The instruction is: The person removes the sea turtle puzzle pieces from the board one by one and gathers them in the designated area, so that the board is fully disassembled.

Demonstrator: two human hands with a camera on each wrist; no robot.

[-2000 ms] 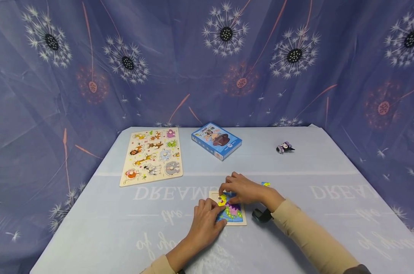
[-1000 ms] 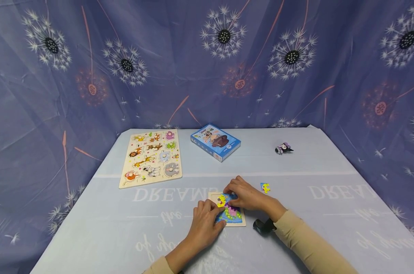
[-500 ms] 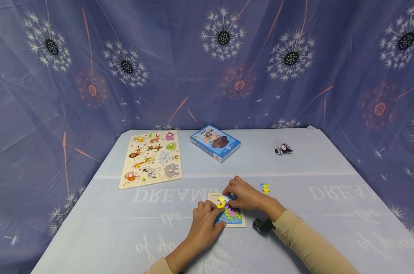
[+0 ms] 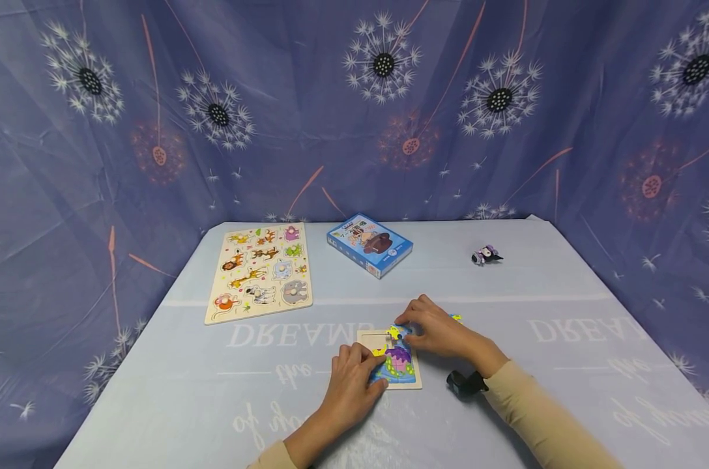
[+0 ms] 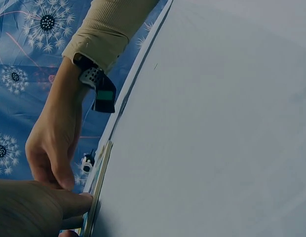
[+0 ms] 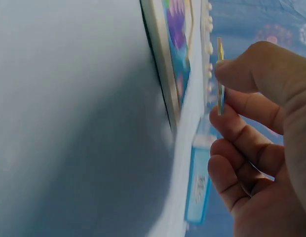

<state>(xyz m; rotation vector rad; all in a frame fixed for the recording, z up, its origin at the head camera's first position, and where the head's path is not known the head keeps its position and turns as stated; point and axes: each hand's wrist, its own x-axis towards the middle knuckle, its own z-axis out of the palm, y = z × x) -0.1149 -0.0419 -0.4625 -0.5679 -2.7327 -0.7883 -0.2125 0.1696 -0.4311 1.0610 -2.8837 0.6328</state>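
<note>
In the head view, a small jigsaw board [image 4: 406,385] with a pale wooden rim lies on the table. Pieces [image 4: 398,370] in blue, purple, pink and green fill its lower part, and bare wood shows at its upper left. My left hand [image 4: 350,379] rests on the board's left side, forefinger and thumb pressing at its surface and lower edge. Over the upper right corner, my right hand [image 4: 442,331] pinches a yellow and blue jigsaw piece [image 4: 394,332]. The right wrist view shows that piece [image 6: 220,49] edge-on between thumb and fingers, apart from the board [image 6: 158,49].
Partly hidden behind the right hand is another loose jigsaw piece [image 4: 456,317]. An animal peg puzzle [image 4: 260,273] lies at the back left, with a blue box [image 4: 369,244] beside it. A small dark-and-white figurine [image 4: 486,255] sits at the back right. A patterned curtain [image 4: 307,98] hangs behind.
My right hand has shifted right, drawing the yellow and blue piece away from the board's upper middle and uncovering bare wood. It now overlaps the loose piece. The left hand has stayed put.
</note>
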